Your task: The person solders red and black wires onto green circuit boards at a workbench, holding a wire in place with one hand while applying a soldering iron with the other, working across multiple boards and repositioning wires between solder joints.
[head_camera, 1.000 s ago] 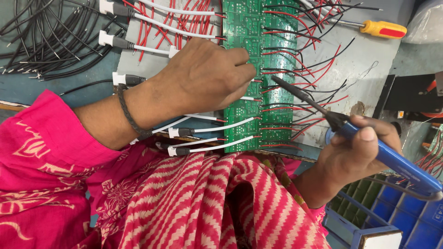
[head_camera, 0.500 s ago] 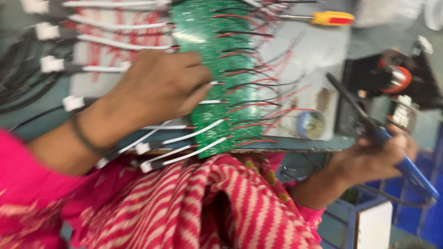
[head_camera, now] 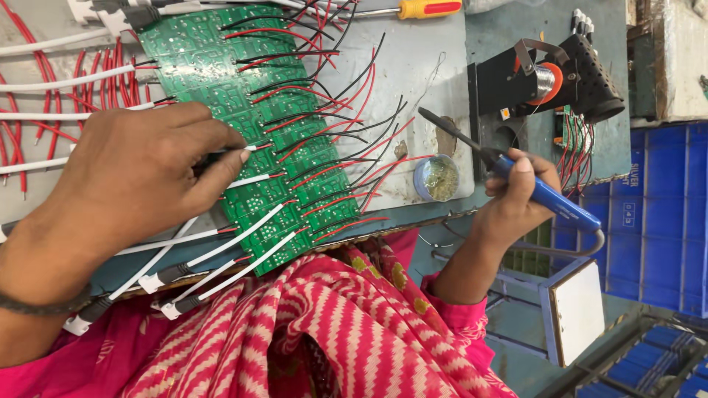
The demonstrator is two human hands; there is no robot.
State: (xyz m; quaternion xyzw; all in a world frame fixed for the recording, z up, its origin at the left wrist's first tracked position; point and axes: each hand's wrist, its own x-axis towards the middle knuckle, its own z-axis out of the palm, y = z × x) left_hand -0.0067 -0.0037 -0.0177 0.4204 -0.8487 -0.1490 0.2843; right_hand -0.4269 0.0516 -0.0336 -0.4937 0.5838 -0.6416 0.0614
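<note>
A long green circuit board strip [head_camera: 243,110] lies slanted on the grey worktop [head_camera: 413,81], with several red and black wires and white sleeved cables soldered along it. My left hand [head_camera: 140,173] rests on the board's left side, fingers pinching a white cable against it. My right hand [head_camera: 516,203] grips a blue-handled soldering iron [head_camera: 542,193]; its dark tip points up-left, lifted off the board, above a small round tin [head_camera: 441,178].
A solder spool on a black stand [head_camera: 549,77] sits right of the worktop. A yellow-and-red screwdriver [head_camera: 417,9] lies at the top. Blue plastic crates [head_camera: 660,214] stand at right. Red striped cloth [head_camera: 332,324] covers my lap below the table edge.
The view has swung left. My right hand carried the soldering iron away from the board towards the tin. My left hand stayed on the board and cables.
</note>
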